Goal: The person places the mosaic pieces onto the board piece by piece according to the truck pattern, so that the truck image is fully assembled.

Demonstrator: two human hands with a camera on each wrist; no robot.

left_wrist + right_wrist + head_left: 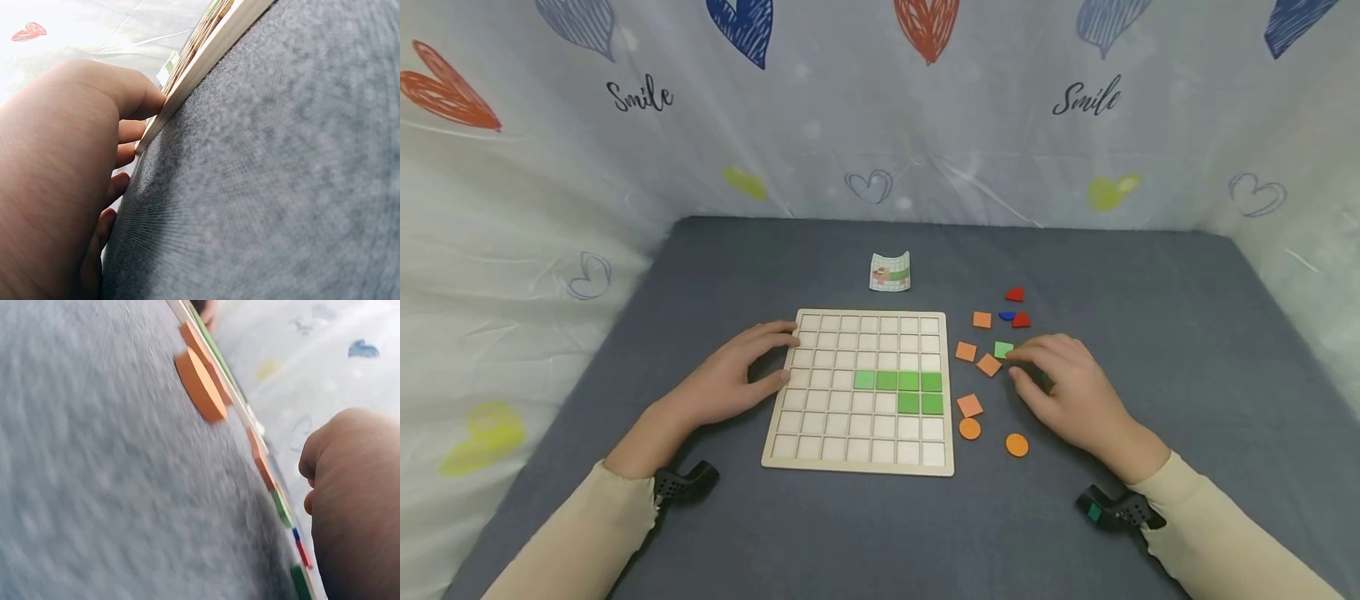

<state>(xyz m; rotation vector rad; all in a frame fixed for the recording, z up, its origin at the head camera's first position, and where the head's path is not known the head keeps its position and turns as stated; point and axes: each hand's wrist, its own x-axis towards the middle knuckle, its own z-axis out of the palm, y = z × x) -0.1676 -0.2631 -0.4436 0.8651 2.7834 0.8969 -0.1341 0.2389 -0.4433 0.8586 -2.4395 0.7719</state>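
Observation:
A pale wooden grid board (857, 472) lies flat, with several green squares (908, 381) set in two of its rows on the right. My left hand (733, 375) touches the board's left edge with thumb and fingertips spread apart. In the left wrist view the thumb presses on the wooden rim (187, 81). My right hand (1071, 387) is over the loose pieces, its fingertips right at a light green square tile (1003, 350). Thumb and forefinger stand apart with nothing seen between them. A darker green piece (302, 582) shows low in the right wrist view.
Right of the board lie several orange squares (988, 365), two orange discs (1017, 445), two red pieces (1015, 294) and a blue piece (1007, 316). A small curled picture card (890, 272) sits behind the board. A printed curtain (970, 125) surrounds the grey table (775, 258).

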